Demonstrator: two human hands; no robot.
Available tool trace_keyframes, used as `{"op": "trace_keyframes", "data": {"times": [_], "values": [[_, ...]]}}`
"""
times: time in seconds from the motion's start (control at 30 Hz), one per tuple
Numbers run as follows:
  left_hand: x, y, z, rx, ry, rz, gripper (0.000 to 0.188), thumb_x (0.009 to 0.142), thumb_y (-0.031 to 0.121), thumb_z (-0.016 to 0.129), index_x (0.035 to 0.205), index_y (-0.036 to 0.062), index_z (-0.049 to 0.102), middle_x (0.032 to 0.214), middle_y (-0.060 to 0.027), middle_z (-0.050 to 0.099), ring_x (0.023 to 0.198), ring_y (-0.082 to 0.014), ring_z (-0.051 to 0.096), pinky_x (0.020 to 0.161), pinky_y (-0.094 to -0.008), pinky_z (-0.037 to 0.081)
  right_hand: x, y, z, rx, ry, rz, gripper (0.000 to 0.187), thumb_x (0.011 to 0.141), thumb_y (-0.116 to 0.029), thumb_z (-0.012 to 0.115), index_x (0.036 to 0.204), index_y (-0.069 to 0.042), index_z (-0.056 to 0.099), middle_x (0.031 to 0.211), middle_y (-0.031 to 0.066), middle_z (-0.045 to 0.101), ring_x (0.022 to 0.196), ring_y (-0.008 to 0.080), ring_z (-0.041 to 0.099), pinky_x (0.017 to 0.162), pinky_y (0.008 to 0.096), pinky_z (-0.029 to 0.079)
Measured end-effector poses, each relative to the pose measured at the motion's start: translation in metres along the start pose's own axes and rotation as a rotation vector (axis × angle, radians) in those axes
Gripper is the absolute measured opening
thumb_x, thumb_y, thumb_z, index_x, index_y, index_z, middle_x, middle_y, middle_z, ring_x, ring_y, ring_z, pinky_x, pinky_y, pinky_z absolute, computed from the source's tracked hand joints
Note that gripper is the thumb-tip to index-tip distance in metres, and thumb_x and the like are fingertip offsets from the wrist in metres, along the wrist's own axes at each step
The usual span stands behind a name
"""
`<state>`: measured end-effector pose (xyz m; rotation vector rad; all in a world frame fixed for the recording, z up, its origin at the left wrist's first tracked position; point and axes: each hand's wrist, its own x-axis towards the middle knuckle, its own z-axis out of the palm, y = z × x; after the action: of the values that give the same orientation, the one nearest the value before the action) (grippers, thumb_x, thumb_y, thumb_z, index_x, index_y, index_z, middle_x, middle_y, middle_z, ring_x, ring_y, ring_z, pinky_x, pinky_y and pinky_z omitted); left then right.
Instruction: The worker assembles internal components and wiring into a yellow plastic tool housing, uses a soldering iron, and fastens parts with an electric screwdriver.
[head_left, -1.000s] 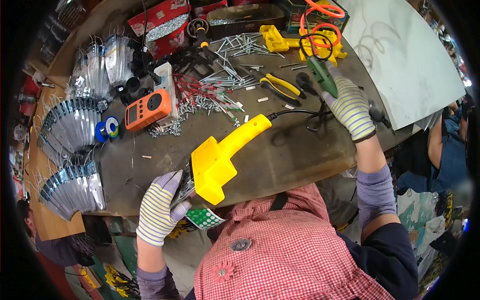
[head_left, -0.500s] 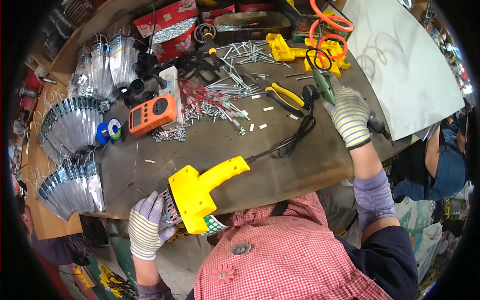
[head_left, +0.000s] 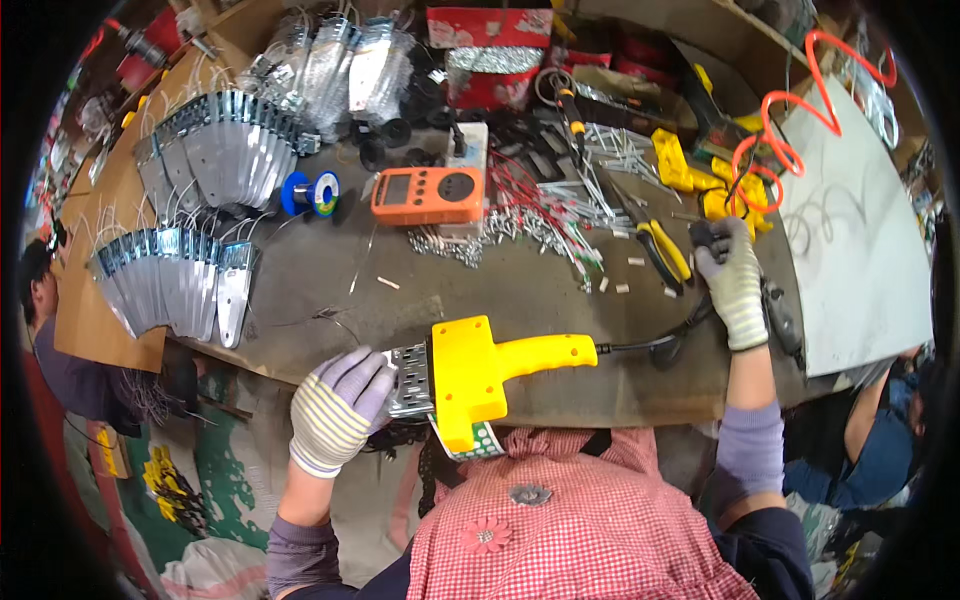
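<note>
My left hand (head_left: pixel 335 412), in a striped glove, is closed on the perforated metal end (head_left: pixel 408 380) of a yellow-handled power tool (head_left: pixel 470 375). The tool lies at the bench's near edge, its handle toward the right and a green-and-white dotted label on its near side. From the handle a black cord (head_left: pixel 632 346) runs right, toward my other hand. My right hand (head_left: pixel 738 285), gloved alike, is closed on a black plug (head_left: pixel 703 236) above the right part of the bench; its fingers partly hide the plug. Yellow-handled pliers (head_left: pixel 665 250) lie just left of it.
An orange multimeter (head_left: pixel 428 195) lies among screws (head_left: pixel 500 240) and red wires. Solder spool (head_left: pixel 311 194) and fanned metal plates (head_left: pixel 160 280) are at left. A dark tool (head_left: pixel 783 318), orange coiled hose (head_left: pixel 770 150) and white board (head_left: pixel 850 230) are at right. Other people are at both sides.
My right hand has let go of the green air screwdriver and taken the black plug. The yellow tool has turned, its handle now nearly level; my left hand still grips its metal end. The view has shifted.
</note>
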<state>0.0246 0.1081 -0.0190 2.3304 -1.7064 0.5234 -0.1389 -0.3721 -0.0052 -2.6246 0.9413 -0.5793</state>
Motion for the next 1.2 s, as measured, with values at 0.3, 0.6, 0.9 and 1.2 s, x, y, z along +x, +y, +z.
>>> {"op": "trace_keyframes", "data": {"times": [0.3,0.6,0.9,1.2], "values": [[0.020,-0.042,-0.007,-0.249,0.032,-0.484,0.041,0.080,0.023,0.076,0.115,0.0032,0.069,0.093,-0.0187,0.070,0.084,-0.0375,0.068,0.076,-0.0431,0.054,0.063,-0.208,-0.013,0.459,-0.163,-0.888,0.038,0.086,-0.016,0.074,0.121,-0.012,0.058,0.090,0.0114,0.070,0.084,0.0260,0.069,0.076,0.0366,0.053],[0.029,-0.042,0.006,-0.187,-0.102,-0.413,0.029,0.077,0.023,0.072,0.099,0.0045,0.069,0.089,-0.0154,0.063,0.084,-0.0361,0.061,0.081,-0.0472,0.050,0.127,-0.241,0.062,0.329,-0.576,-0.973,0.021,0.099,-0.011,0.058,0.120,-0.008,0.062,0.102,0.0118,0.070,0.096,0.0265,0.069,0.085,0.0357,0.053],[0.112,-0.117,0.020,-0.016,0.363,-0.287,0.014,0.084,0.006,0.066,0.098,0.0044,0.068,0.096,-0.0160,0.066,0.096,-0.0357,0.063,0.087,-0.0452,0.050,0.111,-0.243,0.061,0.058,-0.383,-1.081,0.025,0.089,-0.011,0.063,0.113,-0.009,0.067,0.101,0.0160,0.071,0.096,0.0362,0.068,0.084,0.0418,0.054],[0.208,-0.214,0.076,0.333,-0.162,-0.371,0.022,0.074,0.011,0.075,0.096,0.0083,0.075,0.096,-0.0167,0.069,0.095,-0.0370,0.068,0.084,-0.0451,0.054,0.093,-0.255,0.062,-0.202,-0.153,-1.315,0.018,0.088,-0.019,0.059,0.101,-0.009,0.067,0.083,0.0139,0.069,0.081,0.0334,0.071,0.064,0.0446,0.056]]}}
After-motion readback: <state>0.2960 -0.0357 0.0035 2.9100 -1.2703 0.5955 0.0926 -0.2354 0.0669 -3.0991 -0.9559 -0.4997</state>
